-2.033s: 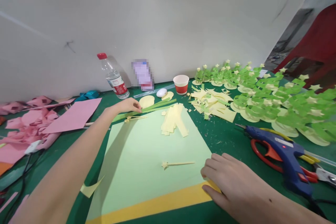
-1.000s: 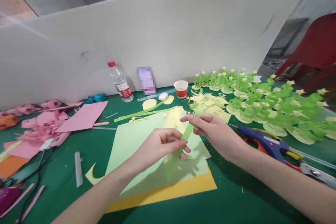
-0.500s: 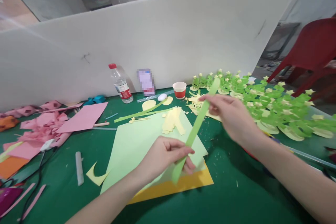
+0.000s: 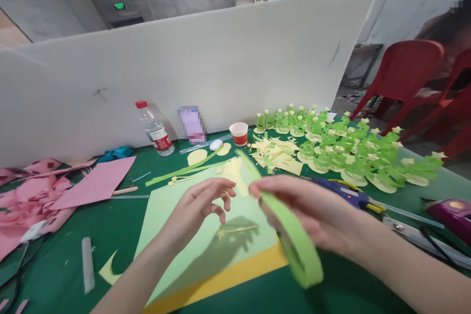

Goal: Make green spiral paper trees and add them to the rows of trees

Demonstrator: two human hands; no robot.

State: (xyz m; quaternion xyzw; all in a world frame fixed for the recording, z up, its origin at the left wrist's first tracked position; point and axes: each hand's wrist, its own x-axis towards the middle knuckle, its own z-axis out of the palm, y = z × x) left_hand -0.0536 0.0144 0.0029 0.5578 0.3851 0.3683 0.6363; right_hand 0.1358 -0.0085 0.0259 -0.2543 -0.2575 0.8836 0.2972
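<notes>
A light green paper strip point(image 4: 294, 225) is pinched in my right hand point(image 4: 298, 206), bent into a loop that hangs below the fingers. My left hand point(image 4: 208, 203) hovers over the pale green paper sheets point(image 4: 176, 235), its curled fingers apart and holding nothing. On those sheets, under the left hand's shadow, lies a thin stick-like piece with a small star-shaped end point(image 4: 235, 229). Several pale yellow strips point(image 4: 235, 176) rest near the sheets' far edge. An orange-yellow sheet point(image 4: 221, 282) sticks out from underneath.
Many green paper trees with star tops point(image 4: 353, 142) crowd the right. Pale yellow scraps point(image 4: 275, 149), a paper cup point(image 4: 239, 135), a phone point(image 4: 192, 125) and a water bottle point(image 4: 156, 132) stand behind. Pink paper point(image 4: 97, 184) lies left; a blue glue gun point(image 4: 340, 191) lies right.
My left hand has let go of the green strip and moved left. My right hand has come down and nearer, and the strip now curls into a loop. The view has turned rightward.
</notes>
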